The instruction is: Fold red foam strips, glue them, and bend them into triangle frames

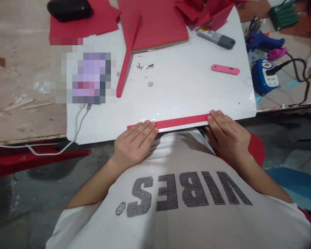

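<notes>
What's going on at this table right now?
A person's left hand and right hand have their fingers on a red strip along the near edge of a white sheet. The left is near one end, the right at the other. Farther back lie a pink tool and red paper, untouched.

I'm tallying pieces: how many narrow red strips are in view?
2: one strip under the left hand and right hand; another strip farther off, left of centre. More may hide among the red pieces.
</notes>
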A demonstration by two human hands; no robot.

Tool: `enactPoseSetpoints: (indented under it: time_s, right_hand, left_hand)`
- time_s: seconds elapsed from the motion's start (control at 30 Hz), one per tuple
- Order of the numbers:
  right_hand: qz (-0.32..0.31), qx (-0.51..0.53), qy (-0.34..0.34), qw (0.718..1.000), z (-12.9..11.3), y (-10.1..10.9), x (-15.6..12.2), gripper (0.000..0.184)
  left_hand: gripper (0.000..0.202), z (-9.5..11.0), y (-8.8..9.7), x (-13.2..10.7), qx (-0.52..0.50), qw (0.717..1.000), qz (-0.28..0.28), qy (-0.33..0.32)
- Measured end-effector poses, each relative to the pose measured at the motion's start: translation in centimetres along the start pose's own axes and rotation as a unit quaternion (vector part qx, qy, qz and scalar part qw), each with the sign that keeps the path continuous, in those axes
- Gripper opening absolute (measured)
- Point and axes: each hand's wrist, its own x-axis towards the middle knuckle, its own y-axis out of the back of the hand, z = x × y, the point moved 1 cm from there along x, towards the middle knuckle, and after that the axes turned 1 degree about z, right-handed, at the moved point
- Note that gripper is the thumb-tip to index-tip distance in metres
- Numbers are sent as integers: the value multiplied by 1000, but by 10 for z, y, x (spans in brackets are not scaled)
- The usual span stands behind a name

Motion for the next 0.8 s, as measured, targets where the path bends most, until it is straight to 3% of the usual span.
enactPoseSetpoints:
  time_s: [0.1,0.2,0.27,0.33,0.4,0.47,0.5,0.57,0.63,0.67,0.8]
  right_hand:
    - [68,20,-9,997,4,-3,2,18]
    - [140,53,6,989,9,-1,5,14]
    - [125,32,29,991,14,6,10,16]
    - [102,-5,72,992,22,18,19,16]
    - [154,-23,153,976,30,32,35,12]
    - [235,-13,228,945,37,44,58,21]
    - [230,6,250,940,40,47,73,21]
    - [121,53,246,960,45,48,111,13]
    - [-20,92,221,971,48,44,156,22]
    - [-45,102,222,969,49,42,178,29]
    - [34,83,292,952,43,30,251,42]
  left_hand:
    - [29,0,3,2,18,999,23,-27]
    - [20,3,22,12,12,998,52,-42]
    - [16,1,45,24,-44,998,46,-16]
    - [12,-8,67,42,-136,988,-3,76]
    - [13,-21,82,65,-240,957,-46,157]
    - [19,-28,86,95,-347,910,-149,172]
    - [23,-30,83,112,-390,884,-187,177]
    - [30,-31,74,145,-474,831,-230,179]
    - [39,-32,61,175,-540,799,-192,181]
    - [44,-34,55,187,-566,787,-152,193]
    - [54,-51,45,212,-642,729,-24,238]
